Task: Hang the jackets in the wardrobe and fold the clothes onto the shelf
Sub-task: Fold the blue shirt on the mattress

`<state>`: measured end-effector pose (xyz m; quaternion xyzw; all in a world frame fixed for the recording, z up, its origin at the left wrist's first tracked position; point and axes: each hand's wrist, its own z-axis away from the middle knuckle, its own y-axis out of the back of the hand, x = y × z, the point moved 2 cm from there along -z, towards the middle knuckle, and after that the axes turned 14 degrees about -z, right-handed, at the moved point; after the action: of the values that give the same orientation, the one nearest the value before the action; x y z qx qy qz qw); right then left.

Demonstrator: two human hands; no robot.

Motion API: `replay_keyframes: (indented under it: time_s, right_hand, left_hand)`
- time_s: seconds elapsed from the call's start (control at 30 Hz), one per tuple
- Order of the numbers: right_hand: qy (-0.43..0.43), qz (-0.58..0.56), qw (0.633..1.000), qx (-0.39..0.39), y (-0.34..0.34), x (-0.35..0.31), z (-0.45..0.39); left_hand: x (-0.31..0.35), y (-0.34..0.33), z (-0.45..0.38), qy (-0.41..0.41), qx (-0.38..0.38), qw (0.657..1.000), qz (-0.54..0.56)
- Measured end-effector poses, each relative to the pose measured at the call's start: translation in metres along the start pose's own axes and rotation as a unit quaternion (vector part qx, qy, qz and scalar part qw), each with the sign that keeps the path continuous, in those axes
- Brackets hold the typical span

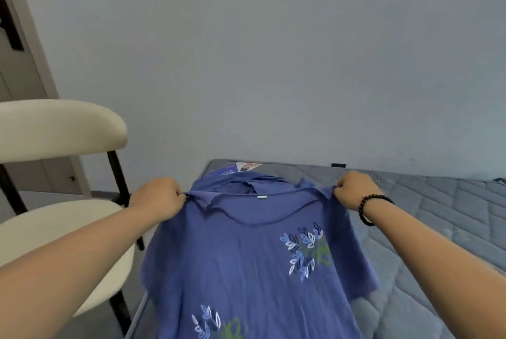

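A blue short-sleeved shirt [241,264] with leaf prints is stretched out over the bed, neckline away from me. My left hand [157,197] pinches its left shoulder. My right hand [356,190], with a dark bead bracelet on the wrist, pinches the right shoulder. The shirt's lower part runs out of the bottom of the frame. More blue fabric [246,181] shows just behind the collar.
A grey quilted mattress [438,229] fills the right and lower area, against a plain wall. A cream chair [54,133] with black legs stands close on the left. A door [19,70] is at the far left. A printed label [238,168] lies at the mattress head.
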<state>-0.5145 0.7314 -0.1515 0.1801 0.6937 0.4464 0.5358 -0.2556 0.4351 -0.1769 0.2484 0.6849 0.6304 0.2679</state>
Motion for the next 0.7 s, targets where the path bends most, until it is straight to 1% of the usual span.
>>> replay_keyframes:
  time_s: [0.03,0.1,0.13,0.17,0.2,0.23,0.27,0.3,0.4,0.47,0.5,0.57,0.6,0.7]
  right_hand:
    - [-0.027,-0.049,0.998,0.016,-0.006,-0.006,-0.013]
    - [-0.081,-0.161,0.983,0.041,-0.020,-0.012,-0.042]
    - [-0.100,-0.222,0.968,0.064,-0.028,-0.013,-0.056]
    - [-0.106,-0.260,0.956,0.090,-0.035,-0.015,-0.070]
    - [-0.103,-0.269,0.950,0.120,-0.043,-0.016,-0.084]
    - [-0.096,-0.262,0.949,0.146,-0.050,-0.018,-0.095]
    - [-0.088,-0.248,0.949,0.173,-0.057,-0.019,-0.105]
    - [-0.084,-0.241,0.946,0.197,-0.064,-0.019,-0.112]
    - [-0.076,-0.264,0.931,0.243,-0.090,-0.014,-0.133]
    - [-0.073,-0.296,0.918,0.252,-0.114,-0.005,-0.144]
    - [-0.078,-0.314,0.914,0.246,-0.129,0.002,-0.151]
    - [-0.087,-0.338,0.913,0.211,-0.161,0.016,-0.159]
    - [-0.088,-0.340,0.919,0.181,-0.178,0.025,-0.161]
    - [-0.097,-0.317,0.941,0.065,-0.233,0.050,-0.163]
  left_hand:
    - [0.007,-0.004,-0.019,0.015,-0.016,0.999,0.031]
    - [0.022,-0.015,-0.053,0.057,-0.066,0.986,0.144]
    - [0.029,-0.022,-0.069,0.088,-0.087,0.967,0.224]
    - [0.036,-0.029,-0.084,0.122,-0.100,0.938,0.309]
    - [0.043,-0.035,-0.098,0.152,-0.104,0.906,0.381]
    - [0.051,-0.042,-0.111,0.169,-0.100,0.882,0.428]
    - [0.057,-0.049,-0.125,0.178,-0.090,0.867,0.457]
    - [0.062,-0.057,-0.137,0.176,-0.074,0.866,0.463]
    - [0.069,-0.078,-0.166,0.158,-0.021,0.895,0.417]
    - [0.072,-0.096,-0.183,0.137,-0.001,0.906,0.400]
    - [0.074,-0.107,-0.189,0.123,-0.001,0.909,0.397]
    - [0.080,-0.137,-0.194,0.091,-0.024,0.918,0.386]
    - [0.083,-0.154,-0.193,0.065,-0.049,0.920,0.383]
    - [0.090,-0.211,-0.182,-0.045,-0.164,0.916,0.364]
